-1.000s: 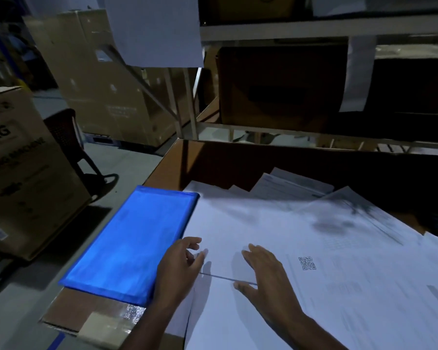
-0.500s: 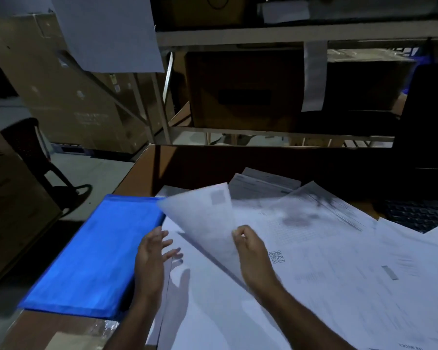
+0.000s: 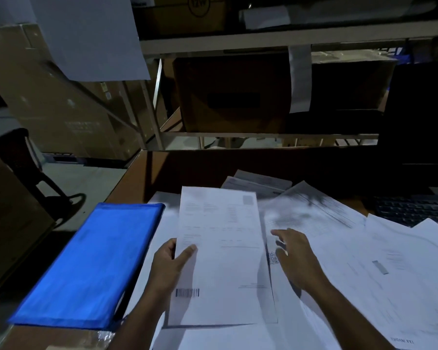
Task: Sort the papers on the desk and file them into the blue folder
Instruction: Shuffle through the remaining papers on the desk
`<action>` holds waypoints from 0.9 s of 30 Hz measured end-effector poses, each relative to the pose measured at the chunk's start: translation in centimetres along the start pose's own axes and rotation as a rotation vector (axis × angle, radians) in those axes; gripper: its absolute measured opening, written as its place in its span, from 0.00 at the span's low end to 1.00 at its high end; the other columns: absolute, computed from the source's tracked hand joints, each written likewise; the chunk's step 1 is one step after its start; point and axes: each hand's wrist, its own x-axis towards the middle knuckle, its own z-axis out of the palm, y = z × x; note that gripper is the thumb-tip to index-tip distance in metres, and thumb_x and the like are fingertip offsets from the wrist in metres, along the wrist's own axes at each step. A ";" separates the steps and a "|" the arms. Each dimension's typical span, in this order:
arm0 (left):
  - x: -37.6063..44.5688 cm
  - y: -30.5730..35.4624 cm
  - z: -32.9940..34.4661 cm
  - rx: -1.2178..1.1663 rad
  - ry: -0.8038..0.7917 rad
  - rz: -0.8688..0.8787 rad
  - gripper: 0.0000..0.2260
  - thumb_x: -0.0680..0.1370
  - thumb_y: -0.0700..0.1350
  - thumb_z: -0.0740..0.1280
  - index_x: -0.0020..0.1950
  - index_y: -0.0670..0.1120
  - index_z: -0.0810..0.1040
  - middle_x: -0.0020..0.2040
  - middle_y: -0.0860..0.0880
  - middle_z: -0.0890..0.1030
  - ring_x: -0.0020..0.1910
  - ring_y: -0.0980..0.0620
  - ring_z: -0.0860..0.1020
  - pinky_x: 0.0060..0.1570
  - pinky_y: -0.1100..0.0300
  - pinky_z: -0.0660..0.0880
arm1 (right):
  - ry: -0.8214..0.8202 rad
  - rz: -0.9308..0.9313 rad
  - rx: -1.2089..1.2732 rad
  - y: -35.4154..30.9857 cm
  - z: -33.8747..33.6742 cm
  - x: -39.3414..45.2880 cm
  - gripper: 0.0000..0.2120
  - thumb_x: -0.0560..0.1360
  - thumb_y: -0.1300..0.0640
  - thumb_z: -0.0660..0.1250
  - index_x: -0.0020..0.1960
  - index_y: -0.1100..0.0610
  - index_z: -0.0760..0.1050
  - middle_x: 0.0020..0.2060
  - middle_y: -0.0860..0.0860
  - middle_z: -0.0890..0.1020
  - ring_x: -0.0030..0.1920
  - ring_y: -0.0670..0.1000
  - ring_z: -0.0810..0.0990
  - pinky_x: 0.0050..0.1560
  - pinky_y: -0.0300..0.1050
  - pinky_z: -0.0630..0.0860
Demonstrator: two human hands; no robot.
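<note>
The left hand point(image 3: 171, 263) pinches a printed sheet point(image 3: 220, 258) by its left edge; the right hand point(image 3: 295, 256), fingers spread, seemingly hovers over loose papers point(image 3: 364, 261) beside the blue folder point(image 3: 91, 263).

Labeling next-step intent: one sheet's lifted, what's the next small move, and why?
Probably carry the sheet leftward to the blue folder: the left hand already pinches its edge, the right hand hovers open over the loose papers, and the folder lies closed alongside.

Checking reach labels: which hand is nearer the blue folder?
Left. The left hand grips a sheet just right of the blue folder, not touching it. The right hand is farther right, beyond that sheet, over the spread papers.
</note>
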 end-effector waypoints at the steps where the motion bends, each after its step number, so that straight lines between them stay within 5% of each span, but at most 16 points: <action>1: 0.3 -0.4 -0.1 0.064 0.011 -0.019 0.09 0.80 0.48 0.74 0.58 0.49 0.83 0.53 0.50 0.88 0.51 0.45 0.87 0.56 0.42 0.83 | -0.114 -0.004 -0.111 0.7 -0.1 -0.3 0.25 0.78 0.61 0.65 0.73 0.50 0.69 0.74 0.51 0.69 0.75 0.50 0.67 0.74 0.50 0.65; 3: 0.7 -1.1 -0.2 0.158 0.027 -0.054 0.07 0.80 0.47 0.73 0.58 0.50 0.83 0.54 0.51 0.88 0.50 0.48 0.87 0.52 0.48 0.83 | -0.270 -0.047 -0.337 1.4 -0.5 -0.5 0.32 0.76 0.56 0.67 0.78 0.51 0.61 0.79 0.49 0.60 0.80 0.51 0.53 0.79 0.50 0.51; 5: 1.0 -1.5 -0.2 0.219 0.043 -0.077 0.08 0.81 0.45 0.72 0.60 0.49 0.82 0.56 0.50 0.87 0.51 0.49 0.85 0.46 0.54 0.80 | -0.291 -0.083 -0.379 1.3 -0.9 -0.5 0.34 0.74 0.54 0.68 0.78 0.51 0.60 0.78 0.48 0.61 0.80 0.51 0.52 0.79 0.48 0.50; 11: 0.9 -1.3 0.0 0.267 0.055 -0.108 0.11 0.84 0.42 0.67 0.66 0.48 0.79 0.61 0.50 0.84 0.54 0.48 0.81 0.50 0.55 0.75 | -0.297 -0.204 -0.480 0.3 -2.5 0.4 0.30 0.68 0.55 0.73 0.68 0.49 0.70 0.57 0.45 0.72 0.63 0.49 0.68 0.58 0.37 0.65; 19: 0.5 -1.2 -0.5 0.255 0.027 -0.083 0.17 0.84 0.38 0.63 0.70 0.55 0.72 0.65 0.52 0.80 0.60 0.46 0.79 0.53 0.50 0.75 | -0.338 -0.151 -0.503 -0.5 -3.0 1.3 0.25 0.70 0.58 0.74 0.65 0.48 0.74 0.57 0.50 0.72 0.57 0.51 0.71 0.56 0.42 0.77; 22: 0.3 -1.1 -0.8 0.208 0.030 -0.083 0.20 0.83 0.35 0.63 0.71 0.54 0.73 0.66 0.53 0.80 0.65 0.45 0.78 0.60 0.49 0.76 | -0.252 -0.118 -0.437 -0.9 -3.6 1.5 0.06 0.75 0.56 0.70 0.46 0.45 0.77 0.51 0.48 0.72 0.48 0.51 0.77 0.47 0.43 0.80; 24: 0.2 -1.0 -1.0 0.163 0.041 -0.087 0.21 0.82 0.33 0.62 0.71 0.52 0.75 0.65 0.53 0.82 0.64 0.47 0.79 0.64 0.50 0.77 | -0.229 -0.157 -0.399 -1.1 -4.3 1.7 0.10 0.77 0.53 0.68 0.38 0.45 0.72 0.47 0.47 0.73 0.45 0.53 0.78 0.46 0.47 0.76; 26: 0.2 -0.8 -1.2 0.132 0.052 -0.090 0.21 0.82 0.32 0.61 0.68 0.53 0.78 0.62 0.54 0.84 0.62 0.49 0.81 0.63 0.50 0.78 | -0.158 -0.188 -0.297 -1.8 -5.1 1.6 0.01 0.78 0.54 0.69 0.48 0.49 0.78 0.51 0.45 0.77 0.51 0.56 0.79 0.51 0.49 0.74; 27: 0.3 -0.9 -1.1 0.112 0.053 -0.094 0.21 0.81 0.32 0.61 0.66 0.53 0.79 0.60 0.54 0.85 0.61 0.49 0.82 0.63 0.49 0.79 | -0.114 -0.176 -0.254 -2.0 -5.6 1.7 0.06 0.78 0.55 0.70 0.55 0.53 0.79 0.52 0.46 0.78 0.54 0.56 0.79 0.54 0.51 0.74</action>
